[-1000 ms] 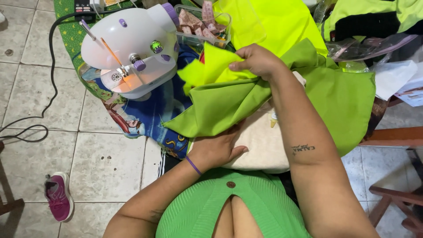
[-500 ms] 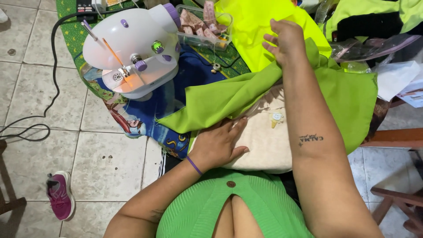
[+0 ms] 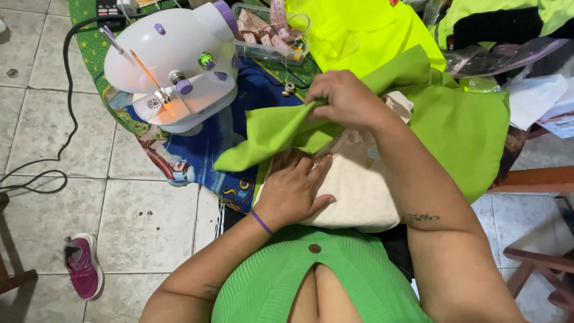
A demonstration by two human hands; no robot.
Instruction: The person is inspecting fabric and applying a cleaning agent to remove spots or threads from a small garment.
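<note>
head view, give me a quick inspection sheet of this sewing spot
surface: table under a blue and green printed cloth.
job's things: green fabric spread over a cream fabric piece.
clutter: white mini sewing machine, clear tray of tape, neon yellow fabric, plastic bags and papers at right.
grippers: left hand flat on the cream piece; right hand pinching a fold of the green fabric.
cables: black cable trailing from the table onto the floor.
surroundings: tiled floor, pink shoe, wooden furniture.
</note>
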